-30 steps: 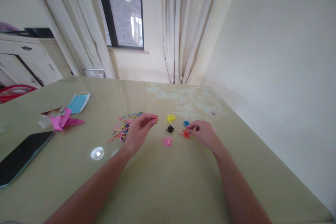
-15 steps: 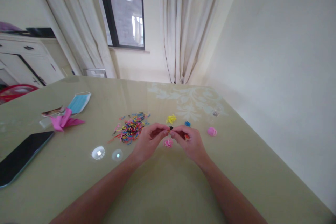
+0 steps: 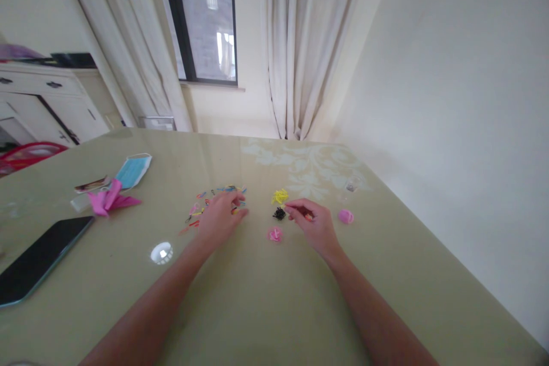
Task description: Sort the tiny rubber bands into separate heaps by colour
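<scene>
My left hand [image 3: 218, 216] is over the pile of mixed-colour rubber bands [image 3: 198, 211], hiding most of it. Its thumb and fingers are apart. My right hand [image 3: 315, 226] is closed in a pinch beside a small heap of black rubber bands [image 3: 279, 214]. A yellowish bit shows at its fingertips, and red-orange rubber bands [image 3: 309, 217] peek out from under its curled fingers. Behind the black heap lies a yellow heap of bands [image 3: 280, 196]; in front of it is a pink heap [image 3: 275, 234].
To the right sit a round pink object [image 3: 346, 217] and a small clear container [image 3: 352, 185]. At left lie a black phone [image 3: 45, 254], a folded pink piece [image 3: 112, 199] and a blue face mask [image 3: 134, 171]. The glossy table [image 3: 257, 309] meets a wall at right.
My hands have come apart. The left has moved left onto the mixed pile and opened; the right has shifted slightly right. The black heap is now uncovered, while the blue heap is hidden.
</scene>
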A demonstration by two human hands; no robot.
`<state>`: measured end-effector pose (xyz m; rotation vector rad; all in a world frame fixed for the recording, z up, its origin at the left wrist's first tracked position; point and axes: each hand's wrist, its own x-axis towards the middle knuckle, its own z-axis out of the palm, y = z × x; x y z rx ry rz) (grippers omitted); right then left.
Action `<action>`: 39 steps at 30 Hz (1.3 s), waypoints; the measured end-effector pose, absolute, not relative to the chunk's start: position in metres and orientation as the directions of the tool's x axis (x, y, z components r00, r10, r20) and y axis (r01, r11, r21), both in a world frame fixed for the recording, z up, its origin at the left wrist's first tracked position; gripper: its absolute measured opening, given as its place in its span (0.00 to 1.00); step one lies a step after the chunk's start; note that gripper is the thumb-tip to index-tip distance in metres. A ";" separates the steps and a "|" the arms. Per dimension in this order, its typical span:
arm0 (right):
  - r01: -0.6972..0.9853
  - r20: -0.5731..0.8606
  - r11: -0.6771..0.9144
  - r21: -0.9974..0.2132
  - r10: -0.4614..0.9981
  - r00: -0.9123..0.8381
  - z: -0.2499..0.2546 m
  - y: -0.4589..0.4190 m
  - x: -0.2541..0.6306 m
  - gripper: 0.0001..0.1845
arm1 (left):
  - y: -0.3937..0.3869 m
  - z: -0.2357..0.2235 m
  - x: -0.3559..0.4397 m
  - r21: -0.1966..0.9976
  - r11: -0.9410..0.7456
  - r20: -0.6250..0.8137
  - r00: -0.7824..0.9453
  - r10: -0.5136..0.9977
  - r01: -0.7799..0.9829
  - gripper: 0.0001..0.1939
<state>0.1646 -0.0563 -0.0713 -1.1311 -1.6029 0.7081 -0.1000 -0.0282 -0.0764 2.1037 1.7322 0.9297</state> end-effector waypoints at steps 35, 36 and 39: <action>0.306 0.330 0.354 -0.884 0.935 -0.129 -0.065 -0.060 0.136 0.14 | -0.043 -0.075 -0.064 0.974 -0.222 0.226 0.166 0.960 -0.047 0.14; 0.306 0.338 0.363 -0.880 0.932 -0.134 -0.065 -0.061 0.135 0.11 | -0.047 -0.074 -0.061 0.976 -0.203 0.213 0.181 0.960 -0.073 0.14; 0.270 0.369 0.383 -0.883 0.924 -0.105 -0.063 -0.063 0.134 0.06 | -0.052 -0.071 -0.058 0.982 -0.168 0.184 0.217 0.959 -0.088 0.15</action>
